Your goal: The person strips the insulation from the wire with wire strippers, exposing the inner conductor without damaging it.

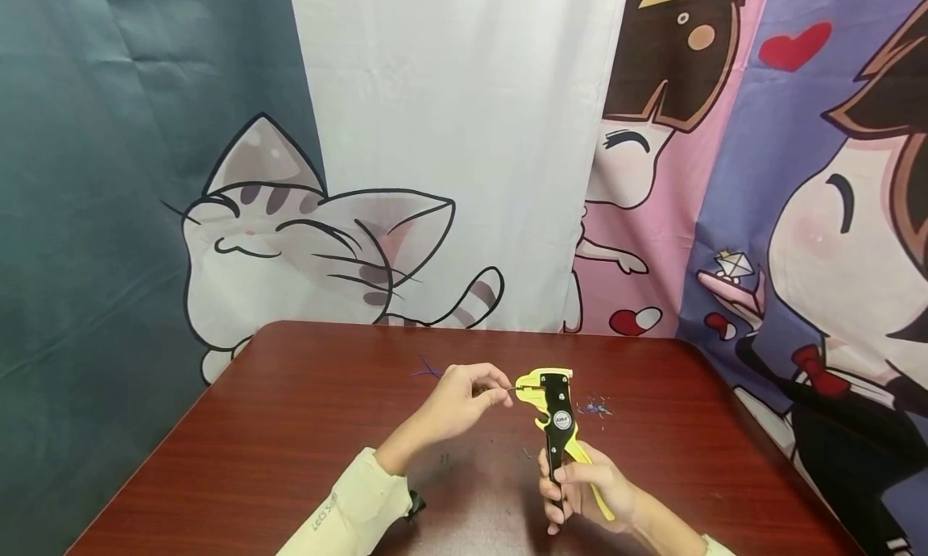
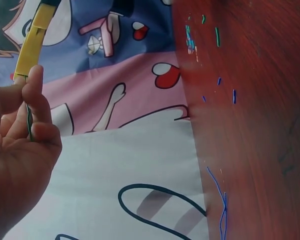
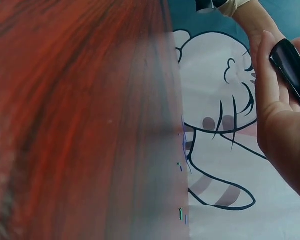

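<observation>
My right hand (image 1: 598,489) grips the handles of a yellow and black wire stripper (image 1: 558,419), which stands upright above the table, head up. One black handle end (image 3: 291,70) shows in the right wrist view. My left hand (image 1: 458,400), to the left of the tool's head, pinches a thin dark green wire (image 2: 29,120) between thumb and fingers. The wire's far end reaches the slot in the stripper's yellow head. How deep it sits there is too small to tell. In the left wrist view the wire's other part runs down across the palm.
On the reddish-brown table (image 1: 326,427), small blue and green wire scraps (image 1: 596,408) lie right of the stripper. Longer blue wires (image 1: 428,367) lie behind my left hand. A few dark bits (image 1: 445,458) lie nearer. Printed curtains (image 1: 464,153) hang at the table's back and sides.
</observation>
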`<action>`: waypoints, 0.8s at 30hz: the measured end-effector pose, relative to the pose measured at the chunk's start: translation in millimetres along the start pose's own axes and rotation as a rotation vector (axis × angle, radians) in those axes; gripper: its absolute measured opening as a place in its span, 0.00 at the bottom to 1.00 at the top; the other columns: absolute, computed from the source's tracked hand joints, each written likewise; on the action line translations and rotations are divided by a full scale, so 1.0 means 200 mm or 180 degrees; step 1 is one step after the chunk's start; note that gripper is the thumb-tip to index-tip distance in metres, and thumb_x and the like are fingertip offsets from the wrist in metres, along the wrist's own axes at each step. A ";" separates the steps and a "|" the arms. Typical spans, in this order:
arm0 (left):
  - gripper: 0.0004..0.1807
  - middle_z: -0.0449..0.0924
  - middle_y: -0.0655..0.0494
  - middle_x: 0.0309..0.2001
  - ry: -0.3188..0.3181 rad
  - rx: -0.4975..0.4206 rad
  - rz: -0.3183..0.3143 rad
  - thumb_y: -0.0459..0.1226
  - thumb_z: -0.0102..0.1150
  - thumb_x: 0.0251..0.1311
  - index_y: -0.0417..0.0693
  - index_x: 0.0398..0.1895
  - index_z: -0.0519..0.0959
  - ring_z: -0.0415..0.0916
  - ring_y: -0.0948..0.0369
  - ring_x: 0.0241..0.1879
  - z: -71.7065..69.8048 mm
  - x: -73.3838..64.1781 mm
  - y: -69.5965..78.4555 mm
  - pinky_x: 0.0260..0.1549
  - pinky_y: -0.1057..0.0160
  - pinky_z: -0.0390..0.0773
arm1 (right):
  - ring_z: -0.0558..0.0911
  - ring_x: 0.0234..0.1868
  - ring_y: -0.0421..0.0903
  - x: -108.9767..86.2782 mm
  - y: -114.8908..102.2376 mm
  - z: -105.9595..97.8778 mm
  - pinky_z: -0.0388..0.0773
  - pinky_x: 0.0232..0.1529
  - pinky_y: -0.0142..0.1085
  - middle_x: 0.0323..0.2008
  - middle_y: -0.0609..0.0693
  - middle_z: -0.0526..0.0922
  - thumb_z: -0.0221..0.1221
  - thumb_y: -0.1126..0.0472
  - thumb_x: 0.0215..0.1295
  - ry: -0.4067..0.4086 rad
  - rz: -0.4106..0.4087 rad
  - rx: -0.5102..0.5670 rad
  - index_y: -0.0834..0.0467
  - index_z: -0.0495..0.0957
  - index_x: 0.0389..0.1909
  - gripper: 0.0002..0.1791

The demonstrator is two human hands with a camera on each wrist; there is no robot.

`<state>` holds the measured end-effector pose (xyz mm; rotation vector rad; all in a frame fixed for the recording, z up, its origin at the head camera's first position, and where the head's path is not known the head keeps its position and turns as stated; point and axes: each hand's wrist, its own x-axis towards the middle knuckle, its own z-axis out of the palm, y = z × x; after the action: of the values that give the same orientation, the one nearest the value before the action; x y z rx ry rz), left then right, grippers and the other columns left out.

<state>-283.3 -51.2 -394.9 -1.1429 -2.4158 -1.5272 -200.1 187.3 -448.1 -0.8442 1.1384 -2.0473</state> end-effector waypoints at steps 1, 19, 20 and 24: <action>0.02 0.86 0.65 0.30 0.0005 -0.0001 0.0012 0.33 0.62 0.65 0.47 0.39 0.82 0.78 0.65 0.26 0.00 0.00 0.00 0.26 0.67 0.73 | 0.81 0.31 0.44 0.00 0.00 0.00 0.83 0.38 0.43 0.31 0.49 0.72 0.36 0.72 0.66 -0.0003 -0.0008 -0.0004 0.60 0.70 0.46 0.16; 0.05 0.87 0.58 0.29 0.0446 -0.0257 0.0112 0.28 0.65 0.60 0.45 0.30 0.84 0.85 0.62 0.26 0.03 -0.01 0.02 0.28 0.62 0.82 | 0.77 0.25 0.42 0.00 0.00 0.03 0.82 0.32 0.37 0.28 0.48 0.71 0.37 0.72 0.68 0.0228 -0.0094 -0.0120 0.59 0.70 0.42 0.13; 0.05 0.87 0.58 0.29 0.0457 -0.0251 0.0127 0.27 0.64 0.61 0.45 0.30 0.84 0.85 0.62 0.26 0.03 -0.01 0.02 0.28 0.63 0.82 | 0.76 0.24 0.42 0.00 0.00 0.03 0.81 0.32 0.37 0.28 0.47 0.70 0.36 0.72 0.68 0.0225 -0.0101 -0.0113 0.59 0.70 0.42 0.13; 0.06 0.87 0.59 0.28 0.0533 -0.0146 0.0193 0.27 0.64 0.61 0.47 0.30 0.83 0.85 0.60 0.27 0.04 -0.01 0.01 0.24 0.66 0.79 | 0.72 0.23 0.42 0.00 0.01 0.04 0.81 0.32 0.36 0.28 0.47 0.68 0.36 0.71 0.68 0.0221 -0.0137 -0.0103 0.58 0.69 0.42 0.14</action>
<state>-278.3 -45.8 -398.2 -1.0399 -2.2294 -1.5984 -193.2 182.4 -445.3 -0.8257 1.2038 -2.1132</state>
